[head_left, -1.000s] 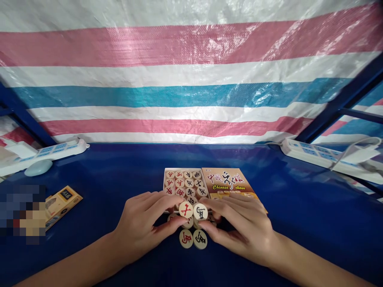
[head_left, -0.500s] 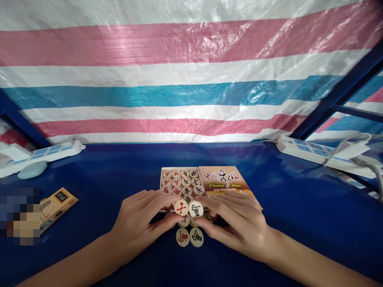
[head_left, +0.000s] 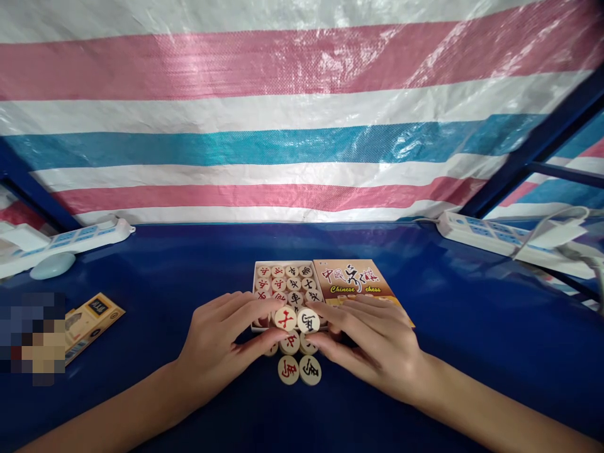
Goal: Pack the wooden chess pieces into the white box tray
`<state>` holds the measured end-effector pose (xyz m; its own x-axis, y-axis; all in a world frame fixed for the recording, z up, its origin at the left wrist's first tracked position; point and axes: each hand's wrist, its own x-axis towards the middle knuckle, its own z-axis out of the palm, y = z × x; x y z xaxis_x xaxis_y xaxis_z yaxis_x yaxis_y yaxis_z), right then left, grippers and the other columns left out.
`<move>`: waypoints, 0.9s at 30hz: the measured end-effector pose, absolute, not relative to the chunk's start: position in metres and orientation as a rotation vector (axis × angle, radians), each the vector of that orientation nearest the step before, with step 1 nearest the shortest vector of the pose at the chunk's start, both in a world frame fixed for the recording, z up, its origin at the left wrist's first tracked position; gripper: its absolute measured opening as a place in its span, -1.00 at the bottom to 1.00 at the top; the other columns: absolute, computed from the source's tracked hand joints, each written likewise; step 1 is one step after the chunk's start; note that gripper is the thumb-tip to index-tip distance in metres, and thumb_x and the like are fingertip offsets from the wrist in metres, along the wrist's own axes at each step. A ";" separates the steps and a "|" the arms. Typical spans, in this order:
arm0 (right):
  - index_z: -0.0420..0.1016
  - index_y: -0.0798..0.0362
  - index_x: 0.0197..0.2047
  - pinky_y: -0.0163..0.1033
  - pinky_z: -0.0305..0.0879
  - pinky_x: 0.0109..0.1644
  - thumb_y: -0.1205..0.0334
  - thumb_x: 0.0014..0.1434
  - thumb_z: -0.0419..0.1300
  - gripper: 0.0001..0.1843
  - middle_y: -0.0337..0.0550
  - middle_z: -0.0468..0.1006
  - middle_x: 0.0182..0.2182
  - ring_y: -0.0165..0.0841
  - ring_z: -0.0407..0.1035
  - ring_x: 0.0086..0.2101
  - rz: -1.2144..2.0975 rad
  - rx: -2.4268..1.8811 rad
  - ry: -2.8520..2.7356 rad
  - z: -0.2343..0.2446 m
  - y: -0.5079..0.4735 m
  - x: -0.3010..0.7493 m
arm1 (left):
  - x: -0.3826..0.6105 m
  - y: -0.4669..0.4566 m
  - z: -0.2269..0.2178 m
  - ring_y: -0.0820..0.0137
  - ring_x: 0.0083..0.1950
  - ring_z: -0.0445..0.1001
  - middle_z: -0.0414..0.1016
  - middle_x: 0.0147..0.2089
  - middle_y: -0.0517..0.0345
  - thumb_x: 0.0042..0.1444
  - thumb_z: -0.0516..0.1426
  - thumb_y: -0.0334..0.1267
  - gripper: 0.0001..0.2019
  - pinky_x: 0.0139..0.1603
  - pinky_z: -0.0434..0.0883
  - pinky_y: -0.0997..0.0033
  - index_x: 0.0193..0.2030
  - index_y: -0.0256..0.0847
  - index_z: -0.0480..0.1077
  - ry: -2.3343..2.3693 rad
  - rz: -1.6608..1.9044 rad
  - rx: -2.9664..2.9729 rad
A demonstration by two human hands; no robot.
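Two-handed pinch: the step in hand looks like handling two chess pieces as a pair.
Left hand (head_left: 217, 333): thumb and forefinger pinch the red-marked disc (head_left: 285, 319).
Right hand (head_left: 375, 340): thumb and forefinger pinch the black-marked disc (head_left: 308, 320); its other fingers curl over the lid (head_left: 349, 277), contact unclear.
Disc position: side by side, in front of the white box's (head_left: 254, 277) near edge; whether they rest on the discs below cannot be told.
Next move: probably calls for even, matched finger pressure.
Disc faces: tilted up and nearward; black character sideways.
Long axis: none, being round; the pair lines up left to right.
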<state>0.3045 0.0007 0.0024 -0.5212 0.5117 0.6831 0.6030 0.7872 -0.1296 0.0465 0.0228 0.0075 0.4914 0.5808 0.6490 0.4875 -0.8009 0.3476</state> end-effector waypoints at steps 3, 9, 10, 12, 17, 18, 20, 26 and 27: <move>0.41 0.09 0.15 -0.22 0.36 -0.24 0.25 0.18 0.35 -0.52 -0.30 0.48 -0.47 -0.44 0.37 -0.42 -0.151 -0.850 -2.206 0.004 0.000 0.303 | 0.048 0.024 0.008 0.54 -0.34 0.45 0.52 -0.29 0.31 0.19 0.27 -0.23 -0.76 -0.21 0.41 0.51 0.00 -0.04 0.46 0.970 1.218 2.559; 0.49 -0.05 0.06 -0.08 0.29 -0.08 0.13 0.26 0.27 -0.69 -0.18 0.57 -0.21 -0.25 0.35 -0.17 -0.176 -1.148 -2.115 0.015 0.008 0.293 | 0.055 0.040 0.009 0.40 0.03 0.45 0.47 0.01 0.26 0.20 0.24 -0.20 -0.79 0.07 0.42 0.32 -0.02 0.07 0.48 1.173 1.175 2.351; 0.50 -0.06 0.06 -0.05 0.27 -0.04 0.11 0.28 0.24 -0.71 -0.16 0.56 -0.14 -0.22 0.33 -0.12 -0.173 -1.194 -2.124 0.016 0.011 0.292 | 0.056 0.043 0.008 0.37 0.09 0.42 0.46 0.05 0.27 0.20 0.24 -0.19 -0.80 0.13 0.40 0.27 -0.03 0.08 0.48 1.188 1.156 2.354; 0.49 -0.08 0.08 0.00 0.24 0.01 0.07 0.31 0.19 -0.70 -0.15 0.53 -0.02 -0.15 0.30 -0.03 -0.172 -1.249 -2.168 0.015 0.017 0.290 | 0.057 0.047 0.007 0.34 0.19 0.35 0.43 0.12 0.30 0.22 0.22 -0.18 -0.82 0.22 0.34 0.20 -0.04 0.10 0.49 1.208 1.101 2.381; 0.38 -0.08 0.22 0.03 0.17 0.17 0.17 0.39 0.07 -0.63 -0.23 0.52 0.06 -0.17 0.24 0.08 -0.116 -1.240 -2.287 0.014 0.018 0.289 | 0.058 0.048 0.006 0.38 0.27 0.28 0.42 0.16 0.36 0.33 0.09 -0.23 -0.79 0.28 0.31 0.20 0.02 0.13 0.47 1.199 1.000 2.417; 0.36 -0.08 0.24 0.02 0.15 0.19 0.20 0.39 0.05 -0.62 -0.24 0.52 0.07 -0.19 0.24 0.09 -0.101 -1.226 -2.295 0.014 0.017 0.289 | 0.058 0.047 0.006 0.38 0.29 0.26 0.42 0.17 0.36 0.34 0.07 -0.24 -0.77 0.29 0.30 0.20 0.03 0.13 0.46 1.188 0.989 2.429; 0.35 -0.07 0.24 0.00 0.15 0.20 0.22 0.40 0.04 -0.62 -0.26 0.52 0.08 -0.21 0.23 0.11 -0.059 -1.190 -2.303 0.015 0.014 0.289 | 0.058 0.046 0.006 0.36 0.31 0.24 0.40 0.19 0.34 0.34 0.06 -0.26 -0.75 0.32 0.28 0.18 0.05 0.11 0.46 1.174 0.960 2.464; 0.32 -0.10 0.25 -0.05 0.19 0.16 0.29 0.38 0.03 -0.60 -0.27 0.52 0.06 -0.25 0.26 0.09 0.058 -1.108 -2.289 0.016 0.012 0.290 | 0.057 0.042 0.007 0.34 0.31 0.24 0.38 0.21 0.28 0.33 0.05 -0.29 -0.73 0.32 0.28 0.17 0.09 0.06 0.43 1.126 0.950 2.498; 0.30 -0.10 0.26 -0.06 0.20 0.16 0.30 0.38 0.03 -0.58 -0.27 0.51 0.07 -0.25 0.26 0.09 0.070 -1.107 -2.285 0.017 0.012 0.292 | 0.057 0.041 0.007 0.35 0.30 0.25 0.38 0.21 0.27 0.33 0.05 -0.30 -0.72 0.31 0.29 0.18 0.12 0.06 0.40 1.125 0.971 2.484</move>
<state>0.2921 0.0123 0.0170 -0.4775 0.7310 0.4874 0.6998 0.6519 -0.2921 0.0567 0.0411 0.0073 0.4811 0.7389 0.4718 0.5751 -0.6722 0.4662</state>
